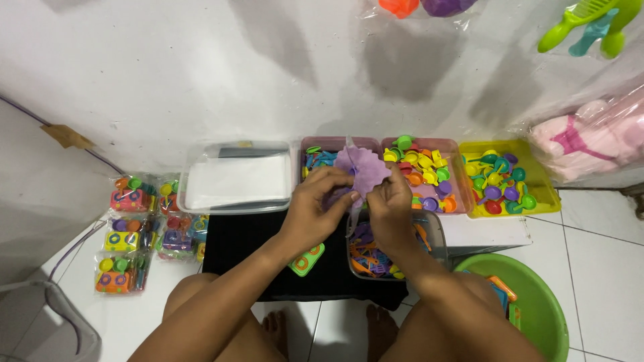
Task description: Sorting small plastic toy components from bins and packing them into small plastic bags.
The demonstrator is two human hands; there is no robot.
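I see both hands, left (315, 204) and right (389, 201), pinched shut on a purple toy (362, 169), held just above the clear tub (435, 231) for easy reach.

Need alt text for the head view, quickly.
Both hands, left hand and right hand, hold a purple toy piece in clear wrap above a black mat, with trays of small colourful plastic toys behind.

We've got sealed toy packs (137, 231) stacked at the left; a clear lidded box (236, 177) beside them; a yellow tray (508, 177) of little plastic bits; a green basin (530, 302) on the floor.
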